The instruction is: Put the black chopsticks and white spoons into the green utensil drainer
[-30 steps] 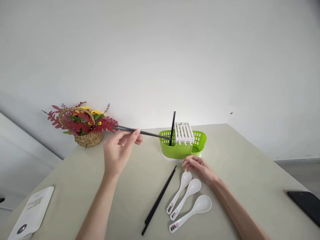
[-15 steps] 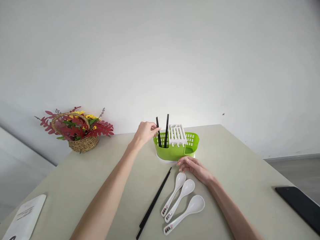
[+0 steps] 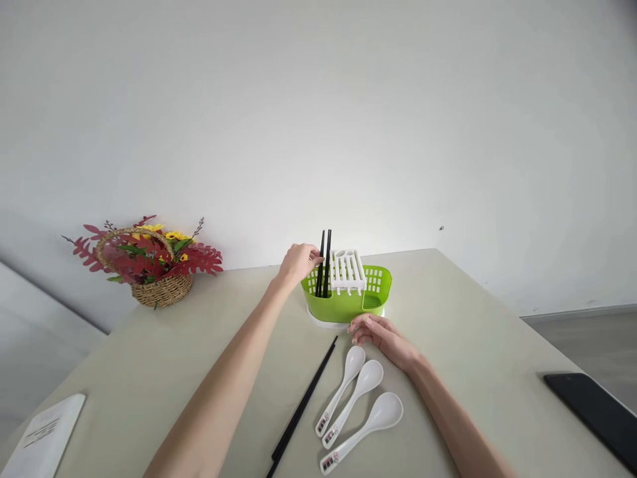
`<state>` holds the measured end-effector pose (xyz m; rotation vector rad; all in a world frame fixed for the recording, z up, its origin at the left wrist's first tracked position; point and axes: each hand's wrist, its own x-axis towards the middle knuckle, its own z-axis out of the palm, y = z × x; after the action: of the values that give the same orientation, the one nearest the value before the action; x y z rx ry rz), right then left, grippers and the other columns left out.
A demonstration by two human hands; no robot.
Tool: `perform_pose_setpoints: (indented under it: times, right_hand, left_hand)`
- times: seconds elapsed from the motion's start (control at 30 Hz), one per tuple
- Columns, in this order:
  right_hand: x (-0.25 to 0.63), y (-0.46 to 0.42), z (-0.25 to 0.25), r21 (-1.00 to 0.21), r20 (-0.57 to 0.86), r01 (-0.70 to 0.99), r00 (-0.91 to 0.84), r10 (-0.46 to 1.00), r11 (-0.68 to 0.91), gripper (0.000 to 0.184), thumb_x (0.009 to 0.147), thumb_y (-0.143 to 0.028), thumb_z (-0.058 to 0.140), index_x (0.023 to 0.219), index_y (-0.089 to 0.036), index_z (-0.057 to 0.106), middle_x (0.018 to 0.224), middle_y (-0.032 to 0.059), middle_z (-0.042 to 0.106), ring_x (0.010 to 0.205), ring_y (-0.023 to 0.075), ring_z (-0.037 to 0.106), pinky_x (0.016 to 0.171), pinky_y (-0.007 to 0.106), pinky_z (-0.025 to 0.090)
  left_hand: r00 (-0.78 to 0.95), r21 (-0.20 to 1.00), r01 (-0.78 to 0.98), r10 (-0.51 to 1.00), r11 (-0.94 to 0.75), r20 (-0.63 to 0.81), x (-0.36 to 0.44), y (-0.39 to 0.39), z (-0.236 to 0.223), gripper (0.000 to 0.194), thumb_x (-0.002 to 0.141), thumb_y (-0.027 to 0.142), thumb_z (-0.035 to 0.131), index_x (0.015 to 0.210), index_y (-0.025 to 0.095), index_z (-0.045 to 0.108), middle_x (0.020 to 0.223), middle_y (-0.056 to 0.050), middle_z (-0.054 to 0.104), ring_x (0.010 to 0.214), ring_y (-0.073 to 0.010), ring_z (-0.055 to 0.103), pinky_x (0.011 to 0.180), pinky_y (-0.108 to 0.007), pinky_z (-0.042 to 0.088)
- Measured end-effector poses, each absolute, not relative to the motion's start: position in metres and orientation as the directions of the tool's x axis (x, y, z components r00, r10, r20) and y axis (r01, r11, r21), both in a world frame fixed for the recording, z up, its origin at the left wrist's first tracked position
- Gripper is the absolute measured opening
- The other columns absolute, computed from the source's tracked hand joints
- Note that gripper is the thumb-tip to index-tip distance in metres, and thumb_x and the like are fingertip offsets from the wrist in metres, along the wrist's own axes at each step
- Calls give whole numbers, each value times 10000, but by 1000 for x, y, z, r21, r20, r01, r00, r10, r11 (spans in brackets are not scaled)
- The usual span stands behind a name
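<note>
The black chopsticks [image 3: 319, 279] stand nearly upright, clamped between the left hand's [image 3: 298, 261] fingertips and running down from the grip into the green basket [image 3: 343, 307]; the right hand [image 3: 382, 336], farther off, is open and relaxed. Just right of the grip stand more chopsticks [image 3: 326, 280], then the white rack [image 3: 348, 284]. Three spoons [image 3: 387, 411] lie nearer the camera.

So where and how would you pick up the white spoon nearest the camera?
Probably mid-handle, right hand coming from above, fingertips on both long edges. The spoon lies with its handle slim and angled, bare there beside the middle spoon.
</note>
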<state>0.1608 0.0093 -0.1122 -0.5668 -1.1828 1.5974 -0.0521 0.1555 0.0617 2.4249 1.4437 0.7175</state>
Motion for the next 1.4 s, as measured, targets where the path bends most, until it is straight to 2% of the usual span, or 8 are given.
perform_pose_setpoints:
  times: [0.3, 0.53, 0.6, 0.67, 0.8, 0.9, 1.23, 1.4]
  right_hand:
    - [160, 10, -113, -904, 182, -426, -359, 915, 13, 349, 997, -515, 652, 1073, -194, 767, 1085, 93, 749, 867, 199, 685, 805, 323, 535]
    - [159, 8, -112, -905, 158, -425, -320, 934, 8, 336, 967, -523, 694, 1018, -200, 772, 1047, 83, 754, 843, 194, 670, 794, 328, 532]
    - [159, 8, -113, -905, 152, -425, -313, 938, 5, 334, 961, -525, 701, 1008, -202, 774, 1038, 80, 751, 841, 195, 664, 794, 332, 530]
    - [158, 8, -114, -906, 145, -422, -308, 940, 2, 330, 957, -522, 708, 995, -201, 775, 1027, 78, 749, 840, 196, 660, 795, 335, 528]
    - [157, 7, -114, -907, 137, -421, -298, 945, -1, 302, 964, -498, 709, 984, -205, 781, 1010, 64, 744, 824, 178, 650, 798, 320, 520]
    - [157, 6, -114, -909, 133, -417, -293, 947, -1, 284, 973, -482, 704, 984, -210, 785, 1001, 56, 743, 813, 172, 647, 799, 318, 517]
    - [157, 5, -114, -924, 120, -382, -278, 953, 5, 287, 970, -488, 700, 974, -212, 781, 999, 64, 741, 814, 189, 644, 804, 340, 508]
    - [158, 5, -116, -923, 123, -384, -282, 952, 6, 285, 976, -484, 690, 986, -214, 779, 999, 64, 738, 815, 190, 641, 799, 337, 506]
  left_hand:
    - [374, 373, 758, 824, -536, 425, -68, 142, 41, 175, 939, 353, 709, 1053, 226, 750, 1016, -51, 748, 842, -193, 690, 754, -298, 513]
    - [92, 517, 667, 749, -536, 656, -91, 95, 9, 233, 1033, 420, 510, 1066, 227, 636, 842, -13, 622, 741, -160, 589, 751, -271, 478]
    - [41, 610, 637, 811, -471, 584, -98, 79, -6, 249, 1033, 460, 492, 1071, 236, 593, 725, 32, 554, 646, -152, 544, 681, -262, 448]
    - [110, 672, 606, 882, -425, 459, -105, 63, -23, 254, 1032, 482, 476, 1058, 245, 563, 653, 64, 499, 574, -147, 510, 615, -258, 404]
    - [415, 647, 624, 887, -439, 202, -117, 35, -51, 264, 1010, 497, 508, 985, 243, 577, 620, 73, 494, 557, -143, 482, 580, -263, 353]
    - [487, 606, 665, 869, -436, 90, -123, 18, -62, 300, 968, 532, 574, 923, 238, 611, 631, 61, 527, 578, -141, 487, 591, -267, 361]
    - [565, 663, 608, 825, -437, 26, -140, -5, -66, 316, 760, 447, 840, 963, 254, 694, 874, -1, 661, 812, -188, 617, 780, -301, 498]
    - [531, 663, 639, 847, -390, -14, -157, 3, -59, 292, 805, 445, 807, 1008, 262, 704, 992, -25, 678, 906, -208, 648, 844, -320, 518]
